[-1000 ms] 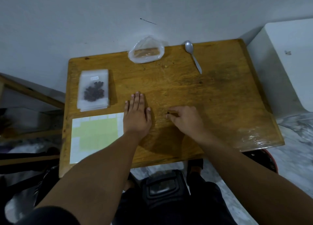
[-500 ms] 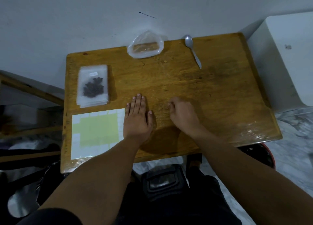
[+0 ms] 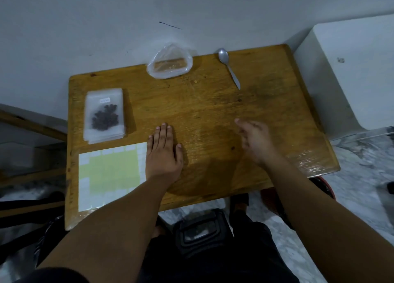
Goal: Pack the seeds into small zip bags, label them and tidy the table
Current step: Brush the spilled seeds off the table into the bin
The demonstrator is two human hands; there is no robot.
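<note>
A: hands?
B: left hand point(image 3: 164, 152) flat on table point(image 3: 213, 103), fingers pressed together, touching label sheet point(image 3: 110, 176) at near left. right hand point(image 3: 255, 142) over mid table, blurred, can't tell fingers
A: seeds?
B: in top zip bag point(image 3: 104, 116) of a stack, far left. left hand sits between right hand and both
A: rest?
B: plastic bag point(image 3: 169, 64) at far edge, spoon point(image 3: 229, 68) right of it

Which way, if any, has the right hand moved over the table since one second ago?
Yes. The right hand has moved to the right, away from the flat left hand. Its blurred fingertips are now in line with the handle end of the spoon.
</note>
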